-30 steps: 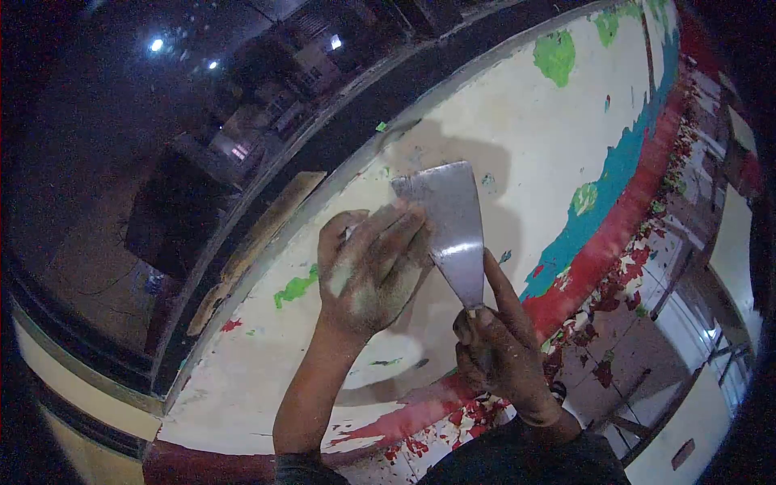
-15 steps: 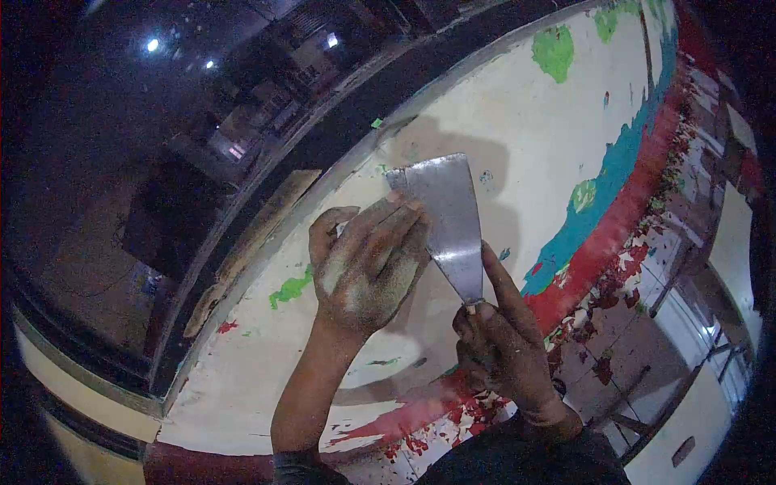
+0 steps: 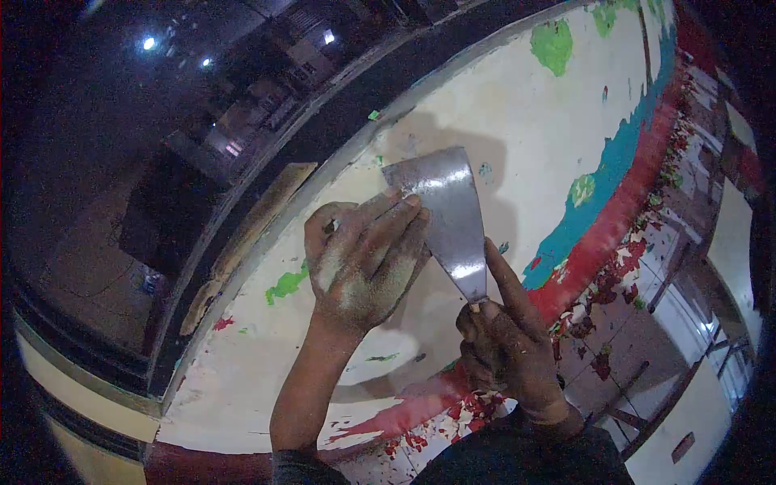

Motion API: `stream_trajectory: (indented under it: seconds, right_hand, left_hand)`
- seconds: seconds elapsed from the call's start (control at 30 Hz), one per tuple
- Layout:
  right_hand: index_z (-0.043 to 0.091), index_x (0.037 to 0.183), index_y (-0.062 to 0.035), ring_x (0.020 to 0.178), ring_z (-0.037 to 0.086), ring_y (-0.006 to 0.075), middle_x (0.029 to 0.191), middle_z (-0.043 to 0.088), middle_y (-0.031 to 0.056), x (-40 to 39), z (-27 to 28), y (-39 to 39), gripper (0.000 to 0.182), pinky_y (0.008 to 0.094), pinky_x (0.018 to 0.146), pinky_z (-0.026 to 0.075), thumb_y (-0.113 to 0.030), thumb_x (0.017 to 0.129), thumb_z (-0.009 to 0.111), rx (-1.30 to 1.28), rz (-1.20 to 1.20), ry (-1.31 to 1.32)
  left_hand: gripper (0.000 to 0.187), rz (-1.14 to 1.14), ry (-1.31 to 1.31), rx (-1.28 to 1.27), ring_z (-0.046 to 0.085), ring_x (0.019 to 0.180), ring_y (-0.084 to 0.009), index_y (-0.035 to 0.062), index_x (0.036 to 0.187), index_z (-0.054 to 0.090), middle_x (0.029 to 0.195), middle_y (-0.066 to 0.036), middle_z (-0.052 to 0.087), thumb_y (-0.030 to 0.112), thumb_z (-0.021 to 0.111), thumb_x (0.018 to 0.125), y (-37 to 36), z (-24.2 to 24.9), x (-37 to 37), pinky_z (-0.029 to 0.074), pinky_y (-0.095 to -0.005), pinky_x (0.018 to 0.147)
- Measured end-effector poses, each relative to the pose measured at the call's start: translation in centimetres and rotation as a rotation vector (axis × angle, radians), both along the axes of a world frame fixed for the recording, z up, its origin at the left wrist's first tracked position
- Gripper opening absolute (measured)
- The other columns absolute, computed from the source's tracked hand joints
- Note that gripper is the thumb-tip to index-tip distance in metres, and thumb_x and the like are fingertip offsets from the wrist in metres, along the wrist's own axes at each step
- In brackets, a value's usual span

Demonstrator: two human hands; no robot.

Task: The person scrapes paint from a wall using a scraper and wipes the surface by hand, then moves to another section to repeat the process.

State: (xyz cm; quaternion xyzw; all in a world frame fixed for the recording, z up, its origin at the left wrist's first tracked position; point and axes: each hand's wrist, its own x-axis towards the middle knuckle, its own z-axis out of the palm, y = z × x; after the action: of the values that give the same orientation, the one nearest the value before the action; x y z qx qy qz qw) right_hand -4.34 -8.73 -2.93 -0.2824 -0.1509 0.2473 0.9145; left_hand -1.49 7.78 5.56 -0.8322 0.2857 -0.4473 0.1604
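Holding the scraper (image 3: 455, 212) by its handle (image 3: 475, 307), I have my right hand (image 3: 508, 349) closed around it, with the blade (image 3: 446, 192) pointing up. My left hand (image 3: 356, 271) is half open with bent fingers (image 3: 390, 230), and their tips touch the blade's left side; I can't quite tell if they pinch it. The scraper is in front of a white surface (image 3: 537, 133) with green patches (image 3: 552, 47), a blue strip (image 3: 617, 166) and a red strip (image 3: 602, 242). Bits of paint (image 3: 602, 295) lie past the red strip.

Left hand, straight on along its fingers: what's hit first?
Left hand would likely meet the scraper blade first; its fingertips appear right at it, though actual contact is hard to confirm.
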Motion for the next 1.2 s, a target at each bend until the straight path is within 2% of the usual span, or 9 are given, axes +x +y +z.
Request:
stream_trajectory:
  seconds: [0.13,0.3,0.43,0.5,0.63,0.73,0.83,0.93,1.2]
  right_hand:
    - [0.015,0.136,-0.0179,0.04,0.036,0.0061,0.071,0.047,0.0054,-0.01,0.17,0.19,0.055,0.0184,0.034,0.032,-0.015,0.087,0.04,-0.041,-0.026,0.002]
    - [0.015,0.136,-0.0178,0.04,0.035,0.0054,0.07,0.047,0.005,-0.28,0.34,-0.03,0.055,0.0183,0.034,0.032,-0.014,0.087,0.041,-0.01,-0.006,0.027]
    - [0.01,0.136,-0.0174,0.042,0.037,0.0056,0.063,0.043,0.0017,0.0,0.08,0.11,0.055,0.0195,0.037,0.033,-0.014,0.089,0.039,-0.019,0.009,0.014]
    - [0.01,0.136,-0.0173,0.043,0.037,0.0054,0.063,0.043,0.0017,-0.08,0.12,0.0,0.055,0.0195,0.038,0.033,-0.014,0.09,0.039,0.008,-0.004,-0.012]
    - [0.014,0.136,-0.0167,0.039,0.037,0.006,0.071,0.047,0.0053,-0.05,0.02,0.2,0.056,0.0189,0.033,0.032,-0.014,0.087,0.041,-0.009,-0.018,-0.004]
    - [0.013,0.136,-0.016,0.04,0.038,0.0061,0.072,0.048,0.0056,-0.11,0.3,-0.06,0.056,0.0189,0.034,0.032,-0.014,0.087,0.04,-0.026,-0.027,-0.008]
    - [0.013,0.136,-0.0159,0.04,0.038,0.006,0.072,0.048,0.0059,-0.3,-0.16,0.31,0.056,0.0187,0.034,0.032,-0.013,0.087,0.04,-0.044,-0.041,0.001]
    - [0.013,0.136,-0.0163,0.04,0.038,0.0058,0.072,0.048,0.0062,-0.43,-0.02,0.2,0.056,0.0183,0.035,0.032,-0.014,0.087,0.041,-0.016,-0.024,0.021]
    - [0.013,0.136,-0.0165,0.039,0.037,0.0059,0.07,0.047,0.0058,-0.13,0.63,0.27,0.055,0.0184,0.032,0.03,-0.012,0.087,0.038,-0.006,-0.023,0.029]
  left_hand:
    - [0.031,0.074,0.044,-0.077,0.056,0.092,-0.0124,0.0189,0.089,0.064,0.1,0.003,0.061,0.017,0.071,0.059,0.28,-0.35,0.05,0.035,-0.0337,0.079]
    - [0.03,0.068,0.04,-0.008,0.055,0.094,-0.0113,0.0196,0.089,0.064,0.101,0.005,0.06,0.018,0.071,0.06,0.01,0.06,-0.09,0.033,-0.034,0.081]
    - [0.03,0.06,0.029,0.002,0.055,0.093,-0.0107,0.0197,0.088,0.064,0.098,0.006,0.061,0.019,0.071,0.059,-0.07,0.17,-0.12,0.033,-0.0337,0.081]
    - [0.023,0.049,0.023,-0.014,0.056,0.093,-0.0139,0.0199,0.087,0.065,0.095,0.004,0.062,0.019,0.067,0.063,0.16,-0.26,-0.06,0.032,-0.0345,0.082]
    - [0.019,0.057,0.059,-0.148,0.056,0.093,-0.0154,0.0202,0.085,0.066,0.093,0.003,0.062,0.021,0.064,0.066,0.08,-0.31,0.13,0.031,-0.0353,0.083]
    - [0.032,0.08,0.069,-0.021,0.058,0.09,-0.0123,0.0158,0.09,0.064,0.091,0.005,0.063,0.015,0.072,0.06,-0.26,0.18,-0.42,0.033,-0.0314,0.081]
    - [0.031,0.02,0.044,-0.054,0.056,0.092,-0.0115,0.0191,0.091,0.064,0.095,0.004,0.062,0.019,0.071,0.061,0.38,-0.19,0.14,0.032,-0.0331,0.082]
    - [0.031,0.163,0.07,0.03,0.055,0.096,-0.0109,0.0221,0.092,0.064,0.1,0.005,0.06,0.022,0.07,0.062,-0.15,0.0,-0.16,0.032,-0.0337,0.083]
    - [0.031,0.123,0.08,-0.014,0.054,0.096,-0.0119,0.0216,0.095,0.063,0.102,0.007,0.059,0.019,0.068,0.064,-0.02,0.12,-0.14,0.032,-0.033,0.085]
